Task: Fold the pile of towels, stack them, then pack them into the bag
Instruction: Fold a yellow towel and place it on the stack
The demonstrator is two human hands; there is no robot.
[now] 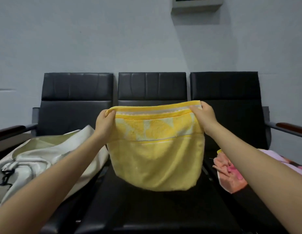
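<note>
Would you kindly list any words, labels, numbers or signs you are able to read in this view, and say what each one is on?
None can be read.
Wall box: its dark panel shows pale marks, cut off by the frame edge and too blurred to read.
Yellow towel, held up by the left hand and right hand: pattern only, no text.
White bag: no label visible.

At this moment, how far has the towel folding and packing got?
Early. No folded stack shows. In hand: both hands, left and right, pinch the top corners of a yellow patterned terry towel, doubled over and hanging above the middle black seat. Left: crumpled pink towels wait on the right; the cream fabric bag is unpacked.
</note>
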